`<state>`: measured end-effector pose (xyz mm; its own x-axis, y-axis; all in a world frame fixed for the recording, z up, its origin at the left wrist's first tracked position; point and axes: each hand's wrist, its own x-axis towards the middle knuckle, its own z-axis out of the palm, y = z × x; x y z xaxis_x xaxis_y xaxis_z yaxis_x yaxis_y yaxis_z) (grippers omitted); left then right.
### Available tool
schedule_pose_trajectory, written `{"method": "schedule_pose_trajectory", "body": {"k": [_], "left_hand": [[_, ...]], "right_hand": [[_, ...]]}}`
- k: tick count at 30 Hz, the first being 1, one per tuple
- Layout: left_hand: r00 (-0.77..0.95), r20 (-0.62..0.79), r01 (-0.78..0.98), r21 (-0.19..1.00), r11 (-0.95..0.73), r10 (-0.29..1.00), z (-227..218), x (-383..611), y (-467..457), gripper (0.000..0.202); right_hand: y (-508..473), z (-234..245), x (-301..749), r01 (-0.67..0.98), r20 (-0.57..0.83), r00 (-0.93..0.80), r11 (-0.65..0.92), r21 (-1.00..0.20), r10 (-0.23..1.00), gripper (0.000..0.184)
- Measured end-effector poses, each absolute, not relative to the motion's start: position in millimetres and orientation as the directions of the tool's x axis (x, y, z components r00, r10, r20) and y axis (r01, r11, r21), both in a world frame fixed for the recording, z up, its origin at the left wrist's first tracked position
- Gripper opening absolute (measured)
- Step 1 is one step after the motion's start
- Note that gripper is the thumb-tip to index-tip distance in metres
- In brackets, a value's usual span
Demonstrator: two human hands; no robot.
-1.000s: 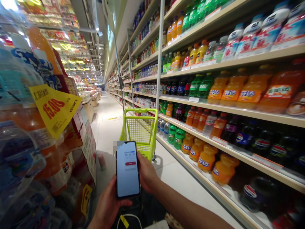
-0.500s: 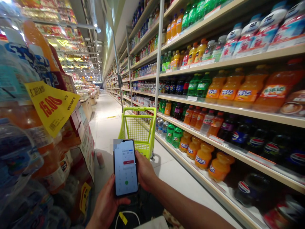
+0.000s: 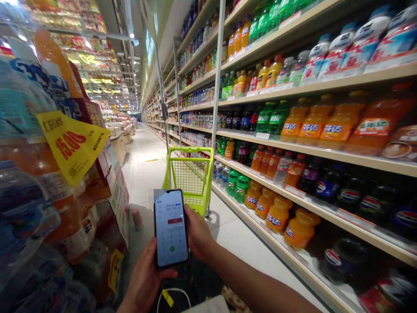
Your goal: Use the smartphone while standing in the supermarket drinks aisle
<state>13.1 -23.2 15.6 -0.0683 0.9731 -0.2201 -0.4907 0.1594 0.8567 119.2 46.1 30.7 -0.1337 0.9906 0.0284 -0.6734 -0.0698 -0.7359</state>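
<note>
The phone (image 3: 171,228) is held upright in front of the person, at the lower middle of the view, its lit screen facing the camera. The screen shows a timer-like readout, a red button and a small green dot. The left hand (image 3: 145,278) cradles it from below, its fingers (image 3: 164,274) curled against the lower edge. The right hand (image 3: 198,234) grips the right edge, with the thumb side showing; its fingers seem to wrap behind the phone, though that side is hidden, so I cannot tell how they sit. Both hands press on the phone, and neither hand's fingers are spread.

Past the phone, a lime-green cart (image 3: 189,180) stands on the pale floor (image 3: 143,182), just beside the long shelf (image 3: 325,153) on the right. That shelf unit carries rows of orange soda bottles (image 3: 276,215) and Pepsi bottles (image 3: 334,257). On the left, bottled drinks (image 3: 19,204) are stacked in plastic wrap, with a yellow price tag (image 3: 72,145) reading 15.00 hanging in front. Below the phone, a white cable (image 3: 176,290) loops near the person's body.
</note>
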Motion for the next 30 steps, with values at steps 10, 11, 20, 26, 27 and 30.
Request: {"method": "schedule_pose_trajectory", "body": {"k": [10,11,20,26,27,30], "left_hand": [[-0.071,-0.191,-0.482,0.866,0.134,0.979,15.9,8.5,-21.6,0.038],[-0.068,-0.192,-0.482,0.865,0.136,0.979,17.6,8.1,-21.4,0.039],[-0.065,-0.164,-0.489,0.865,0.112,0.984,26.6,5.8,-18.1,0.035],[-0.053,-0.156,-0.498,0.86,0.109,0.986,23.6,5.2,-18.5,0.039],[-0.054,-0.156,-0.497,0.861,0.109,0.986,23.6,5.1,-18.8,0.039],[-0.061,-0.153,-0.493,0.864,0.103,0.986,24.2,5.1,-19.8,0.036]], "right_hand": [[37.8,37.8,130.9,-0.599,0.129,-0.278,-0.067,-0.798,0.952,0.022],[35.2,36.9,135.4,-0.566,0.129,-0.329,-0.086,-0.82,0.936,0.02],[11.4,16.9,156.3,-0.404,0.179,-0.552,-0.074,-0.912,0.814,0.048],[8.1,15.3,144.8,-0.431,0.207,-0.489,-0.029,-0.902,0.847,0.045],[8.0,14.9,143.4,-0.435,0.213,-0.478,-0.019,-0.9,0.852,0.044],[7.4,13.6,141.2,-0.443,0.217,-0.474,-0.018,-0.896,0.853,0.045]]}}
